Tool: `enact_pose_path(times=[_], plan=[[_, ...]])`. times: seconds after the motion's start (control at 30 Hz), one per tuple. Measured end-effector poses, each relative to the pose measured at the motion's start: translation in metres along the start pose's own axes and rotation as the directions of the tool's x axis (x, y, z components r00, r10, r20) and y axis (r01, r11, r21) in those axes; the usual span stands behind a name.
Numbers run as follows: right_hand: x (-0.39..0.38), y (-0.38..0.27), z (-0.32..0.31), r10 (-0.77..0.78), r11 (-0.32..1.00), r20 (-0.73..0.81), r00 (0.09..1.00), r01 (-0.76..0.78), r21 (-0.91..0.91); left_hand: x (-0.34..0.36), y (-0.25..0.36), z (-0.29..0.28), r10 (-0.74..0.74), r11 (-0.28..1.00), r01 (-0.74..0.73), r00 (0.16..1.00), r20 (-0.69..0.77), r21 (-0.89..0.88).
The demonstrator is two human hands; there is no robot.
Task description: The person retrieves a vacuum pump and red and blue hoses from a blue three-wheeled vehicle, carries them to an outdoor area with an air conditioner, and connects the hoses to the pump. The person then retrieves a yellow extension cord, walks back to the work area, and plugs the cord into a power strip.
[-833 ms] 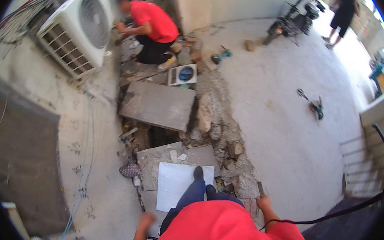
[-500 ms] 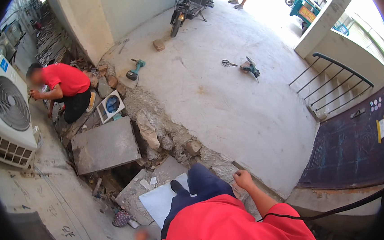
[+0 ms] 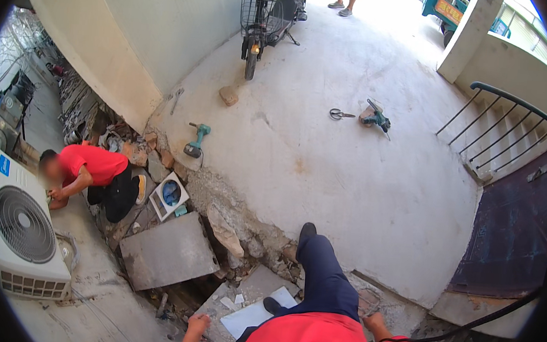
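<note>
Loosely curled, my left hand point(image 3: 198, 324) hangs beside the broken slabs, with nothing visible in it. My right hand point(image 3: 374, 322) is low beside my right thigh, its fingers curled in and no held thing showing. One of my feet rests on a white board point(image 3: 255, 317) down among the rubble. The other, in a dark shoe point(image 3: 308, 231), is at the edge of the concrete floor point(image 3: 275, 152). A grey slab point(image 3: 167, 253) lies tilted over a hole, nearest to my left hand.
At left, a co-worker point(image 3: 96, 173) crouches at a white air-conditioner outdoor unit point(image 3: 28, 225). A teal cordless drill point(image 3: 197, 140), scissors point(image 3: 340, 114), another power tool point(image 3: 376, 118) and a brick point(image 3: 228, 95) lie on the floor. An electric scooter point(image 3: 269, 26) and a stair railing point(image 3: 502, 125) stand farther off.
One foot has come up to the concrete edge. My right hand has dropped toward my thigh; my left hand has moved up. The view has shifted, and the co-worker's hands are closer to the unit.
</note>
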State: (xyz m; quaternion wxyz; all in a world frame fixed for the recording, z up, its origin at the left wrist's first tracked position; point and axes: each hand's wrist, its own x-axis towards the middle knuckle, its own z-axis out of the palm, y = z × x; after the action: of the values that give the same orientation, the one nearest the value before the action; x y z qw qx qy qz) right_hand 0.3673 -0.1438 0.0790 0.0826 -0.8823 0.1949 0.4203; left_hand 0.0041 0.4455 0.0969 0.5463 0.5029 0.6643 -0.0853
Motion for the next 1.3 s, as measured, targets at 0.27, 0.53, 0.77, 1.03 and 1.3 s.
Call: enact_pose_path(times=[0.27, 0.53, 0.77, 1.03, 1.3], plan=[[0.049, -0.191, -0.147, -0.329, 0.942, 0.007, 0.944, 0.328, 0.076, -0.020, 0.183, -0.008, 0.095, 0.892, -0.208, 0.954, 0.284, 0.401], [0.111, -0.367, -0.287, -0.380, 0.854, -0.228, 0.897, 0.434, 0.287, -0.005, 0.380, 0.015, 0.167, 0.953, -0.199, 0.974, 0.153, 0.229], [0.100, -0.376, -0.329, -0.454, 0.798, -0.220, 0.864, 0.504, 0.331, 0.016, 0.516, 0.039, 0.273, 0.808, -0.425, 0.884, 0.380, 0.408], [-0.007, -0.279, -0.250, 0.229, 0.814, 0.164, 0.959, -0.282, 0.509, 0.054, 0.642, 0.063, -0.024, 0.852, -0.093, 0.976, 0.217, 0.515], [-0.090, -0.261, -0.135, 0.279, 0.559, 0.334, 0.900, -0.435, 0.706, 0.100, 0.751, 0.109, 0.143, 0.843, -0.273, 0.944, 0.296, 0.463]])
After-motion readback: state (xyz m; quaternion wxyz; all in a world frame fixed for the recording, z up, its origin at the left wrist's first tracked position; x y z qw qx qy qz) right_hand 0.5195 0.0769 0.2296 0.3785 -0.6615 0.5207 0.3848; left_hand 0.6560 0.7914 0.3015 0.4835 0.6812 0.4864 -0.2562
